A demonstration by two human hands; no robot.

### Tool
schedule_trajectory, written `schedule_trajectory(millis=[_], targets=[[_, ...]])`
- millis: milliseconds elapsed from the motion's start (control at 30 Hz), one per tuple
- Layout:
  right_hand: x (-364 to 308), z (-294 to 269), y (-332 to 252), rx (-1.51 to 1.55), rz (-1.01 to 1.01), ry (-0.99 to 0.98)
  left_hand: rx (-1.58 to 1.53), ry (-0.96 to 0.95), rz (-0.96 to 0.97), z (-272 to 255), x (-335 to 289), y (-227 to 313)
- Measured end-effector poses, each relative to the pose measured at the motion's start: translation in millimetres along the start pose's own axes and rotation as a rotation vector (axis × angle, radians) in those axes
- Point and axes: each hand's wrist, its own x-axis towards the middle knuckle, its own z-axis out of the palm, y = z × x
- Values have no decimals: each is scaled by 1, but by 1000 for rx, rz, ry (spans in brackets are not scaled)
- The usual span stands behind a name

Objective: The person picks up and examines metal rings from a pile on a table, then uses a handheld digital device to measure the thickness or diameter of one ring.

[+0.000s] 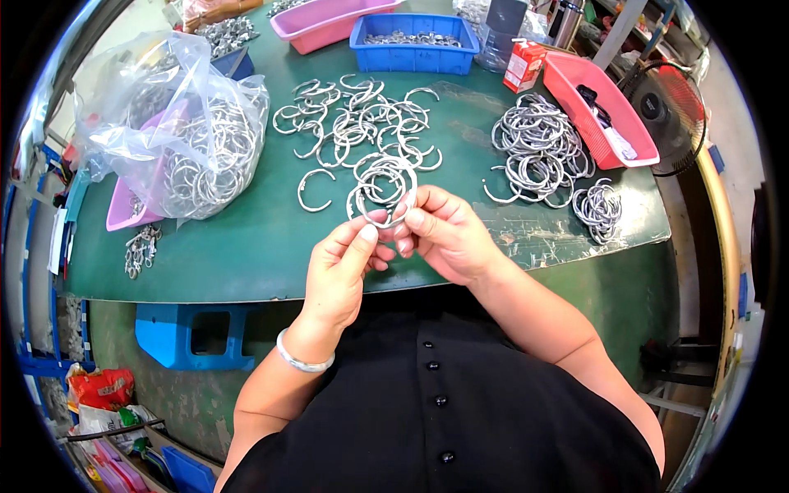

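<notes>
Green table [246,267]: metal rings [538,135], blue tray [415,61].

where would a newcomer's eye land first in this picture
Probably on the left hand and right hand, holding at least one silvery ring near the middle of the picture, over the green table. Next might come the bulky clear bag of rings at the table's left, then the ring heap on its right, beside a pink basket.

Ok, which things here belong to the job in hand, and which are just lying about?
Likely the job:
held ring
loose rings
ring pile

Likely just lying about:
fan
red box
blue stool
</notes>
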Motion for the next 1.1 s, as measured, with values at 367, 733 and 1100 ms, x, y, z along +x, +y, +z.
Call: schedule_trajectory(millis=[367,733,1100], targets=[[-15,-15,0,-178,71,110,29,40,-10,-9,-1,6],[-17,-12,-6,-249,117,154,96,-43,-52,-17,0,15],[-20,-13,-4,-328,156,154,246,-115,51,-19,-2,17]])
